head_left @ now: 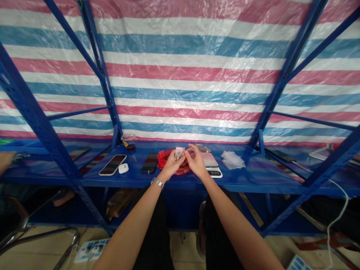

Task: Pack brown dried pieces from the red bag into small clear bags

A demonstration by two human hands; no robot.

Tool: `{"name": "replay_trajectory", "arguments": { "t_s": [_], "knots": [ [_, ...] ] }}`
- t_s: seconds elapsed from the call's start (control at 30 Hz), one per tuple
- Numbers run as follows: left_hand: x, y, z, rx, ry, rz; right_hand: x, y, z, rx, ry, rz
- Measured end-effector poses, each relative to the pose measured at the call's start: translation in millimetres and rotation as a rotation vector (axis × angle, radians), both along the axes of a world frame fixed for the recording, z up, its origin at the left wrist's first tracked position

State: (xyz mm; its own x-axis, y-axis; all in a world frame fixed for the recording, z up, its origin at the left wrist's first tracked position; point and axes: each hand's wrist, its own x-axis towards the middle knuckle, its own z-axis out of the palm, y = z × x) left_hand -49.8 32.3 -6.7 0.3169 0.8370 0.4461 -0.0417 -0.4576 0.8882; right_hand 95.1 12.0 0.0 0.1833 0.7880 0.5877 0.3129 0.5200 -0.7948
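My left hand (169, 166) and my right hand (196, 162) meet above a blue steel shelf (247, 180). Between their fingertips is a small clear plastic bag (179, 153) with something pale inside, pinched by both hands. A crumpled red plastic bag (164, 159) lies under my left hand, partly hidden by both hands. To the right of my right hand sit a digital scale (215, 172) and a pink-topped flat object (209, 159). A stack of clear plastic bags (233, 160) lies farther right.
Two phones (112, 165) (149, 164), an earbud case (123, 168) and a plastic cup (128, 142) stand left on the shelf. Blue uprights and a striped tarp (180, 75) rise behind. A co-worker's hand (5, 161) shows at far left.
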Motion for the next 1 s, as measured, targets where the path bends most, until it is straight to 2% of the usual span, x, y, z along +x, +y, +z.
{"name": "replay_trajectory", "arguments": {
  "t_s": [0.1, 0.17, 0.37, 0.5, 0.6, 0.77, 0.87, 1.0],
  "knots": [
    [4.7, -2.2, 0.9, -0.061, -0.003, -0.102, 9.7, 5.8, 1.2, -0.102, 0.079, 0.1],
    [6.5, -3.7, 0.8, -0.078, -0.008, -0.131, 21.5, 8.3, 3.4, -0.093, 0.109, 0.068],
    [7.0, 2.8, 0.5, -0.04, 0.002, -0.098, 70.5, 17.4, 8.0, -0.063, 0.28, -0.232],
    [7.4, 9.0, -0.6, 0.078, 0.078, 0.003, 96.5, 21.1, 1.1, -0.114, 0.319, -0.43],
    [8.4, 2.9, -2.0, 0.22, 0.182, 0.041, 109.8, 16.5, -6.4, -0.19, 0.275, -0.55],
    [12.3, -12.3, -7.4, 0.462, 0.397, -0.021, 122.2, 1.3, -14.4, -0.3, 0.087, -0.699],
    [14.8, -8.9, -12.6, 0.536, 0.475, 0.01, 123.2, -5.2, -17.0, -0.37, -0.014, -0.731],
    [14.8, 1.1, -17.0, 0.578, 0.536, 0.116, 119.8, -10.5, -19.0, -0.414, -0.104, -0.753]
  ]
}}
